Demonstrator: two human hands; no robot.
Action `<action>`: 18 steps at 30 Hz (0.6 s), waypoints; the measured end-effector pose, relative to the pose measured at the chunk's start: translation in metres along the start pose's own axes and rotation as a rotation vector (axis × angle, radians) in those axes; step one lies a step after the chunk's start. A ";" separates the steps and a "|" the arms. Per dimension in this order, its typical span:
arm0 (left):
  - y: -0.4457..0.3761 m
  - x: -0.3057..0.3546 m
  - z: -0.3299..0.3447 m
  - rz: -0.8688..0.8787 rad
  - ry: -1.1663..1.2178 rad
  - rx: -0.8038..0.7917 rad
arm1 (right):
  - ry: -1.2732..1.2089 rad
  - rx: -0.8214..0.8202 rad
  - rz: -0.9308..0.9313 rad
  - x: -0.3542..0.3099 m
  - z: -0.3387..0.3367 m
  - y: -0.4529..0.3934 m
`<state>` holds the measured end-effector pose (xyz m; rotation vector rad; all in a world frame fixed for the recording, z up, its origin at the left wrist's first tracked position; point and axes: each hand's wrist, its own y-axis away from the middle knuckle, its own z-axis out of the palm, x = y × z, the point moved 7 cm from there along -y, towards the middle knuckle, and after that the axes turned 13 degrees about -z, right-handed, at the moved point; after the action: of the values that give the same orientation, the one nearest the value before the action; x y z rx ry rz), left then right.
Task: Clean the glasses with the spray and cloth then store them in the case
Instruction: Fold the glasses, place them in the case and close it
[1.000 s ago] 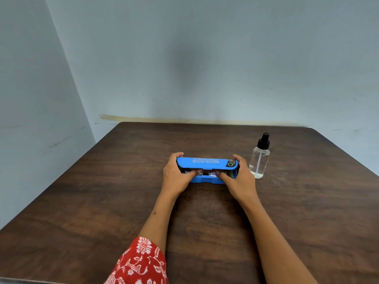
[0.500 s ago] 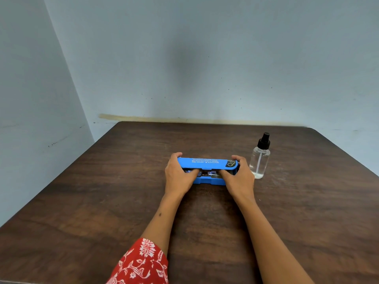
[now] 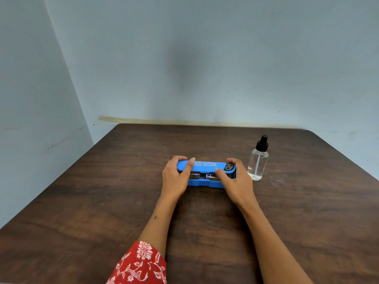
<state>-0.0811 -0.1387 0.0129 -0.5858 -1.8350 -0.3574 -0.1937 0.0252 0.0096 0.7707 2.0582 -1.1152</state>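
Observation:
A blue glasses case (image 3: 207, 182) lies on the dark wooden table (image 3: 102, 201), its lid (image 3: 205, 165) tilted low over the base with a narrow gap left. Through the gap I see the folded glasses (image 3: 202, 176) inside. My left hand (image 3: 176, 177) grips the case's left end, thumb on top of the lid. My right hand (image 3: 235, 181) holds the right end, fingers over the lid and thumb at the gap. A clear spray bottle (image 3: 258, 160) with a black nozzle stands upright just right of the case. No cloth is visible.
The table stands in a corner, with a pale blue wall behind it and another along its left side. The table's right edge runs diagonally past the bottle. A red floral sleeve (image 3: 141, 265) covers my left upper arm.
The lid has come down a little further over the base. My left thumb has moved from the gap onto the top of the lid. The bottle has not moved.

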 end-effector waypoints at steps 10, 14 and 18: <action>-0.003 -0.004 -0.009 -0.014 0.051 0.018 | -0.022 0.043 -0.019 0.001 -0.004 0.001; -0.006 -0.007 -0.008 -0.020 0.045 -0.004 | -0.023 0.032 -0.033 0.000 -0.004 0.000; -0.010 -0.009 -0.005 -0.027 0.008 -0.046 | -0.006 0.005 -0.034 0.001 -0.003 -0.001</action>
<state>-0.0801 -0.1518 0.0066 -0.5904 -1.8323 -0.4205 -0.1962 0.0277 0.0111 0.7364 2.0713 -1.1401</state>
